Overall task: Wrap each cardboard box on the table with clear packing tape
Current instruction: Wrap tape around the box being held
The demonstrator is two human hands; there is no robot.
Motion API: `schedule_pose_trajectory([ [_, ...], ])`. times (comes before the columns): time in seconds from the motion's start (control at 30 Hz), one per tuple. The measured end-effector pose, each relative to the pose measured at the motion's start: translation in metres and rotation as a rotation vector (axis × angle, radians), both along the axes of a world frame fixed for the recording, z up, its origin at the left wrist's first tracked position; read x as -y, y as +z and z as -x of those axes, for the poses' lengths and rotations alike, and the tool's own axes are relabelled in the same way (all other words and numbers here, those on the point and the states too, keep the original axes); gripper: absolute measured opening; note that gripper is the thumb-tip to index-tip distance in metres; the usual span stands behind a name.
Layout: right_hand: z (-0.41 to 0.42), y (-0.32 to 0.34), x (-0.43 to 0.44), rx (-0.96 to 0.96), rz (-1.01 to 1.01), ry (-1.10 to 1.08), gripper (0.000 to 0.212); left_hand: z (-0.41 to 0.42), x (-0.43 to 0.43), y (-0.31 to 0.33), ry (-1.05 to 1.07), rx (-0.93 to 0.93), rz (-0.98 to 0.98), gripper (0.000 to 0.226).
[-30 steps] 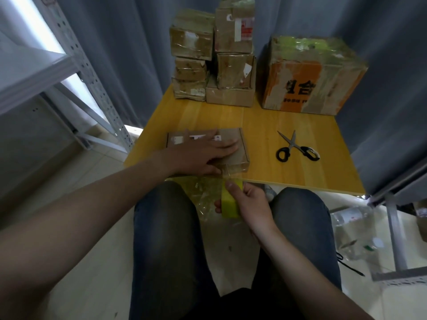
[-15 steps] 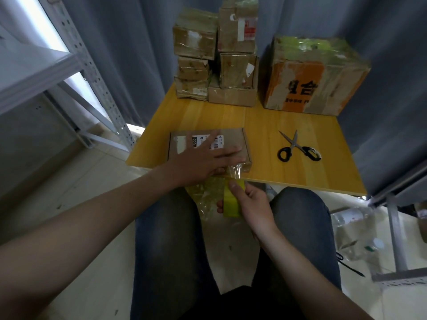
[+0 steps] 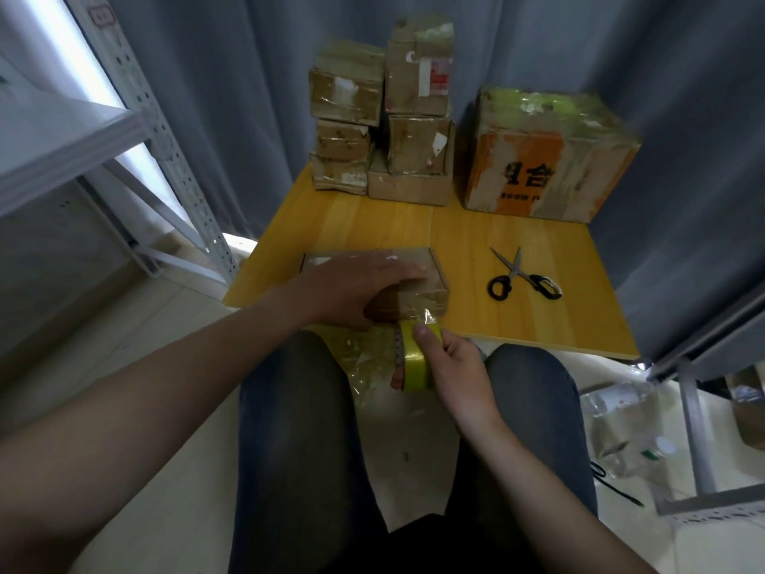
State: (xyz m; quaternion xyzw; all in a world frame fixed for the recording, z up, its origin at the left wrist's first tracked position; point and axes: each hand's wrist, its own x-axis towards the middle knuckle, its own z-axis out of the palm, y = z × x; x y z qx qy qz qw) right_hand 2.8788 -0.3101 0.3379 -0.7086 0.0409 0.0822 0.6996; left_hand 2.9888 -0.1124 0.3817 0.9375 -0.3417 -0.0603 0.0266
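A flat cardboard box (image 3: 430,283) lies at the near edge of the yellow table (image 3: 476,238). My left hand (image 3: 352,287) lies flat across its top, fingers stretched to the right, thumb down over the front side. Just below the table edge, my right hand (image 3: 451,362) grips a roll of clear, yellowish packing tape (image 3: 416,362), thumb on its upper rim. A short strip of tape (image 3: 426,314) runs from the roll up to the box's front right corner.
Black-handled scissors (image 3: 523,277) lie open to the right of the box. Several taped boxes (image 3: 381,118) are stacked at the table's back, beside a large orange-printed box (image 3: 546,155). Crumpled tape (image 3: 364,358) hangs between my knees. A metal shelf (image 3: 136,130) stands left.
My left hand slid a little to the right across the box top and now covers the label. The tape roll stayed below the front right corner, its strip still attached.
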Motion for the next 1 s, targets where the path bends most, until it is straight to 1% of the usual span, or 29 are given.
schedule_pose_trajectory([
  [0.03, -0.001, 0.006, 0.000, 0.040, 0.016, -0.002, 0.051, -0.002, -0.001, 0.009, 0.018, -0.064, 0.107, 0.097],
  [0.07, -0.001, 0.013, 0.000, 0.079, 0.022, 0.005, 0.049, -0.004, -0.003, 0.017, 0.037, -0.137, 0.186, 0.092],
  [0.13, -0.001, 0.028, 0.000, 0.138, 0.005, 0.034, 0.035, -0.009, -0.008, 0.032, 0.060, -0.234, 0.233, 0.086],
  [0.17, -0.001, 0.034, 0.001, 0.159, -0.017, 0.042, 0.030, -0.011, -0.009, 0.039, 0.068, -0.238, 0.220, 0.084],
  [0.2, -0.001, 0.044, 0.002, 0.170, -0.046, 0.053, 0.025, -0.012, -0.010, 0.044, 0.085, -0.207, 0.189, 0.081],
  [0.27, -0.002, 0.056, 0.003, 0.187, -0.093, 0.058, 0.020, -0.013, -0.009, 0.052, 0.104, -0.075, 0.124, 0.074],
  [0.4, -0.018, 0.076, -0.001, 0.242, -0.040, 0.026, 0.021, -0.011, 0.001, 0.058, 0.092, 0.167, 0.117, 0.051],
  [0.47, -0.028, 0.084, -0.004, 0.257, -0.015, 0.025, 0.026, -0.016, 0.002, 0.057, 0.126, 0.225, 0.112, 0.052],
  [0.57, -0.034, 0.085, -0.007, 0.251, 0.017, 0.035, 0.030, -0.024, -0.003, 0.055, 0.166, 0.152, 0.125, 0.063],
  [0.73, -0.027, 0.061, -0.010, 0.188, 0.053, 0.030, 0.024, -0.034, -0.009, 0.048, 0.170, 0.121, 0.140, 0.076],
  [0.87, -0.034, 0.047, -0.010, 0.139, 0.063, 0.027, 0.024, -0.039, -0.013, 0.049, 0.159, 0.083, 0.127, 0.074],
  [1.0, -0.045, 0.046, -0.012, 0.148, 0.075, 0.032, 0.023, -0.046, -0.016, 0.049, 0.112, 0.097, 0.035, 0.073],
])
